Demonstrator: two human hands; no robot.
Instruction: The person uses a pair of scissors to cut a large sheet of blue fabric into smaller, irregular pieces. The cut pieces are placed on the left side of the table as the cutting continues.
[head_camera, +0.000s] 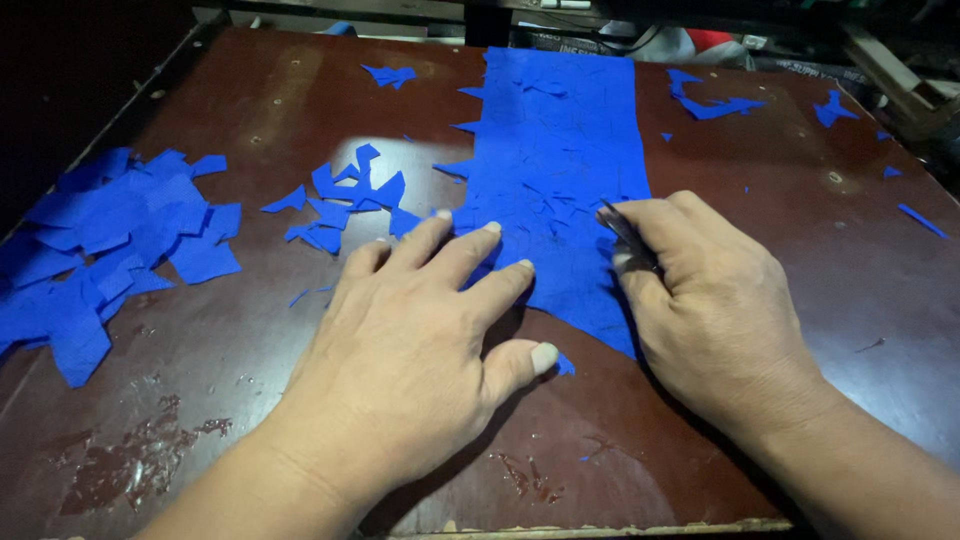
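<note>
A long blue sheet (560, 140), scored into many small cut shapes, lies down the middle of a dark brown board (250, 330). My left hand (420, 350) lies flat with spread fingers, pressing the sheet's near left edge. My right hand (700, 300) is closed around a thin dark blade-like tool (625, 230), whose tip touches the sheet near its right edge.
A pile of blue scraps (110, 250) covers the board's left side. Smaller cut pieces (345, 200) lie left of the sheet, and more offcuts (715, 100) are scattered at the far right. Clutter and cables sit beyond the board's far edge.
</note>
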